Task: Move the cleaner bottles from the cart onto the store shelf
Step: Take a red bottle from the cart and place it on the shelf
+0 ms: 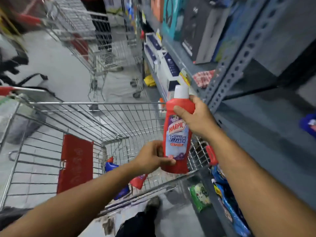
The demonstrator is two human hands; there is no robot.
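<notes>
A red Harpic bathroom cleaner bottle [177, 134] with a white cap is held upright above the wire cart [95, 103], close to the grey metal shelf [266, 134]. My left hand [152, 158] grips its base. My right hand [196, 117] wraps its neck and shoulder from the right. In the cart's bottom lie a blue bottle [111, 165] with a red cap and another red bottle [138, 181]. A blue item [307, 124] sits deep on the shelf at the right edge.
A red child-seat flap [75, 163] hangs inside the cart. A second wire cart [95, 41] stands further down the aisle. Boxed goods [193, 23] fill the upper shelf, and blue and green packets [222, 190] fill the lower one. My shoe [152, 204] shows below.
</notes>
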